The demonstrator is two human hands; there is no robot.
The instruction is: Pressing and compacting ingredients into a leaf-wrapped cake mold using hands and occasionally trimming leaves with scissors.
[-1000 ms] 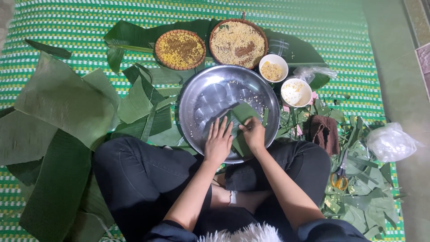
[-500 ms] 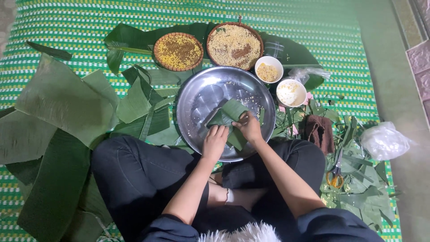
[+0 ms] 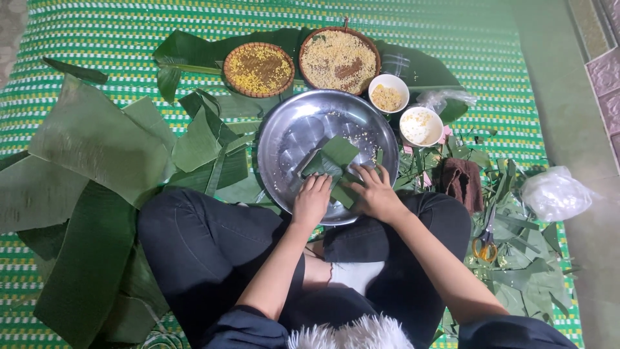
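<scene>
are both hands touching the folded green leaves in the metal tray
Touching. The head view shows the left hand and right hand pressing flat on the folded leaves inside the metal tray.

Green folded leaf parcel (image 3: 332,165), flat in round metal tray (image 3: 284,139), near its front edge

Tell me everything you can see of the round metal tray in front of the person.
The metal tray is round, shiny and silver-looking, with a raised rim. It lies flat on the green striped mat, between the person's knees and two woven baskets. Scattered grains dot its bottom. Folded green leaf pieces lie in it, pressed by the left hand and right hand.
</scene>
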